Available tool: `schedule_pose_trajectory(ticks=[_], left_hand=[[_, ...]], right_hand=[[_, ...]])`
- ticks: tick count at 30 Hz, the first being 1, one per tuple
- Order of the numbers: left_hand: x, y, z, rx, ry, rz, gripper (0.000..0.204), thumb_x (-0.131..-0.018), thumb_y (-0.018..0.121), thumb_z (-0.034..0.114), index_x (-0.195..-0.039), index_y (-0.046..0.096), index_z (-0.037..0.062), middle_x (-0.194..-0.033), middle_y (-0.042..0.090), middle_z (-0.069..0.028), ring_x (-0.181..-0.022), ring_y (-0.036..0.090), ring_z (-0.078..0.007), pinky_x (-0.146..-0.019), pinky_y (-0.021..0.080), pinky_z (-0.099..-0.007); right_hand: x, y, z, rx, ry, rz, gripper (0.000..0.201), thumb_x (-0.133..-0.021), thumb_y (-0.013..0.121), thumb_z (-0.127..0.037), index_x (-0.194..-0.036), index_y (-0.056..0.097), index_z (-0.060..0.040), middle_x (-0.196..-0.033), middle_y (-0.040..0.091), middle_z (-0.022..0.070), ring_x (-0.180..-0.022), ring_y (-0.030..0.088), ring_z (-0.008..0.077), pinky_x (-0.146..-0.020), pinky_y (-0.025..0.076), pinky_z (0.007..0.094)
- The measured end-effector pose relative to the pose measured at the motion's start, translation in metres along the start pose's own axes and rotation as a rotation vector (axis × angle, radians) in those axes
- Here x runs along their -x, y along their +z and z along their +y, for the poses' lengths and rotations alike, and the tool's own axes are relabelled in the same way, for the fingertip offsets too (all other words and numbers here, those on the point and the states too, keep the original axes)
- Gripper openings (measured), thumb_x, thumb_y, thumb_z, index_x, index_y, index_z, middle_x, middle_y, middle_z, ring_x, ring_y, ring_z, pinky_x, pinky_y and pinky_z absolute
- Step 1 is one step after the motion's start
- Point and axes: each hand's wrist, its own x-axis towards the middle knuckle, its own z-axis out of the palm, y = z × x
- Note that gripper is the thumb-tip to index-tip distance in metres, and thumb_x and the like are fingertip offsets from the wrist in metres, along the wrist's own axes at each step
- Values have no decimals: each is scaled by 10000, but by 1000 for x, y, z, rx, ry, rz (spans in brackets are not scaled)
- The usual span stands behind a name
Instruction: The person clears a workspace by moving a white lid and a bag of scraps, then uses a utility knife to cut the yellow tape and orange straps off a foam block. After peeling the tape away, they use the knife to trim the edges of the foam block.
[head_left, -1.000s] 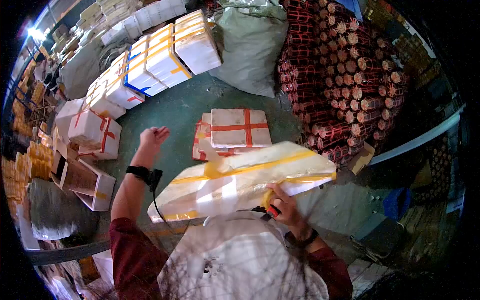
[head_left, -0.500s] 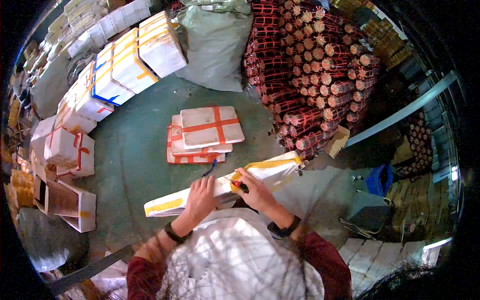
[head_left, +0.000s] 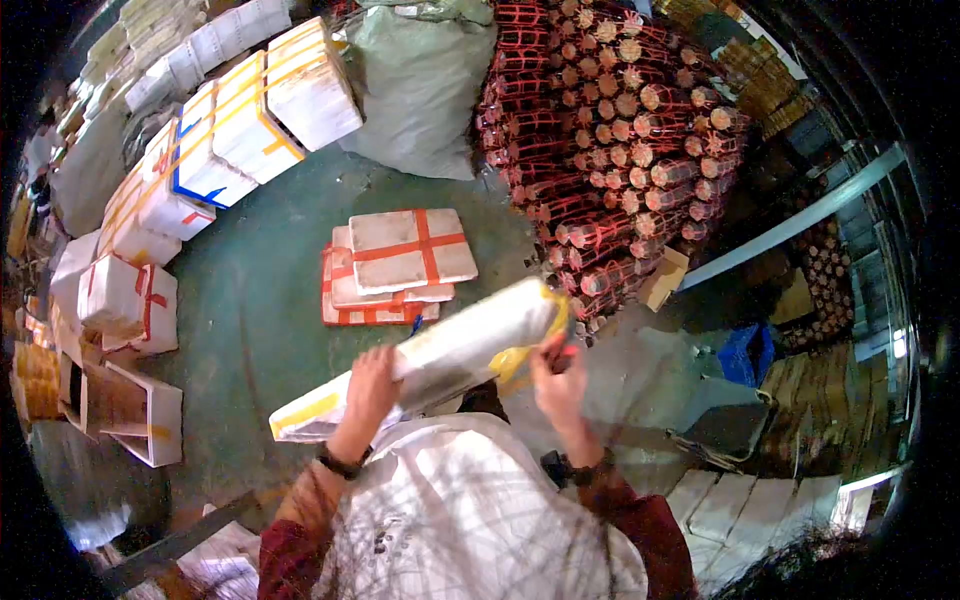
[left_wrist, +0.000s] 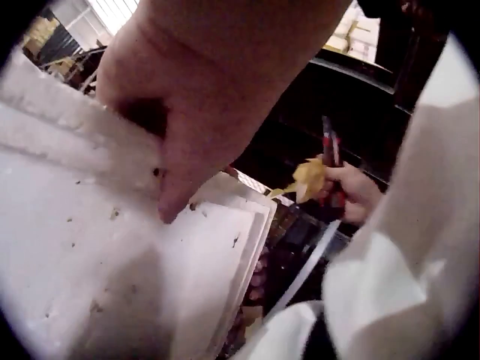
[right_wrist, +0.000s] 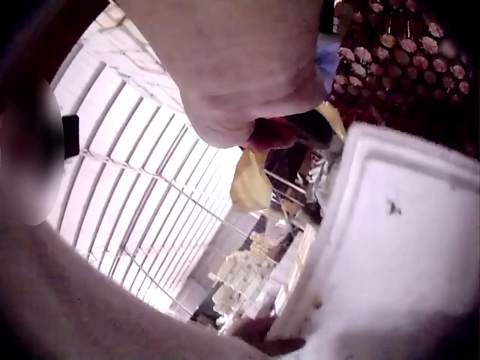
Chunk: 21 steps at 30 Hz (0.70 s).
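Observation:
A white foam box lid [head_left: 430,365] is held up slantwise in front of the body, its stepped rim showing in the wrist views. My left hand [head_left: 372,385] grips the lid's long near edge, with the thumb [left_wrist: 176,199] on its inner face. At the lid's right end, my right hand [head_left: 558,385] holds a red-and-black cutter [left_wrist: 332,154]. Loose yellow tape [left_wrist: 307,180] bunches at that hand's fingers, and a strip of it runs to the lid's corner. More yellow tape [head_left: 318,408] sticks to the lid's left end.
Foam lids with red tape [head_left: 410,250] lie stacked on the green floor [head_left: 250,290]. Taped foam boxes [head_left: 235,125] line the left. A big pale sack [head_left: 415,90] stands behind, beside a heap of red-netted bundles [head_left: 630,140]. A blue bag [head_left: 745,355] lies at right.
The lid has turned from face-up to edge-on and tilted. My left hand came from free air onto its edge. My right hand has moved right, pulling yellow tape away from the lid.

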Motion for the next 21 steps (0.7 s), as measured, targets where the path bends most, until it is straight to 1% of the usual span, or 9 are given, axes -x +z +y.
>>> schedule_pose_trajectory(ticks=[1, 5, 9, 11, 15, 17, 18, 19, 21], left_hand=[[-6, 4, -18, 18, -48, 57, 500, -725, 780, 150, -1156, 570, 5, -1056, 633, -193, -1024, 593, -371, -887, 469, -450], [-10, -13, -92, 155, -164, 161, 453, -692, 813, 155, -1060, 619, -24, -992, 655, -223, -964, 620, -404, -843, 493, -470], [-2, -42, -172, 392, -295, 105, 544, -644, 847, 104, -1126, 614, 5, -993, 659, -186, -942, 639, -306, -819, 497, -396], [5, -36, -230, 492, -263, 202, 558, -641, 847, 71, -1136, 599, 5, -1007, 651, -155, -948, 629, -283, -822, 493, -381], [14, -88, -211, 441, -330, 221, 578, -641, 851, 30, -1149, 576, 35, -1013, 635, -117, -963, 607, -239, -852, 483, -360], [18, -68, -237, 510, -223, 316, 588, -644, 858, 32, -1153, 566, 42, -1045, 614, -113, -1004, 593, -227, -872, 478, -351], [18, -65, -234, 491, -228, 327, 600, -640, 860, 34, -1161, 564, 44, -1062, 604, -119, -1023, 590, -245, -881, 477, -363], [17, -62, -229, 472, -231, 335, 611, -637, 861, 35, -1170, 561, 46, -1079, 595, -126, -1043, 586, -263, -890, 476, -374], [14, -64, -213, 321, -220, 335, 647, -610, 869, 45, -1181, 565, 52, -1107, 589, -133, -1053, 561, -338, -933, 453, -423]], right_hand=[[-6, -11, -10, -108, 24, 33, 137, -908, 690, -111, -923, 589, -21, -751, 582, 10, -671, 555, 114, -607, 456, 271], [-44, -60, -25, -202, 78, 294, 134, -920, 658, -83, -981, 554, -22, -663, 558, 17, -564, 537, 108, -510, 406, 258], [-75, -94, -16, -573, 159, 440, 198, -905, 640, -57, -1042, 498, -36, -647, 535, 41, -525, 530, 144, -468, 395, 285], [-89, -102, -9, -658, 237, 579, 195, -905, 648, -86, -1027, 504, -38, -665, 535, 45, -513, 517, 144, -467, 394, 281], [-91, -90, -24, -682, 265, 457, 226, -908, 622, -116, -1116, 569, -46, -719, 565, 17, -540, 525, 111, -472, 402, 264], [-86, -67, -13, -668, 265, 263, 222, -939, 608, -180, -1127, 591, -64, -740, 570, -12, -548, 513, 92, -471, 396, 243], [-78, -52, -34, -665, 221, 122, 214, -962, 595, -235, -1106, 608, -76, -770, 584, -23, -569, 514, 85, -478, 395, 233], [-73, -39, -29, -605, 330, 84, 195, -971, 598, -225, -1094, 610, -75, -803, 596, -30, -601, 517, 66, -506, 401, 220], [-65, -3, -54, -596, 144, -94, 185, -927, 667, -156, -1081, 600, -78, -900, 600, -22, -740, 559, 81, -640, 471, 237]])
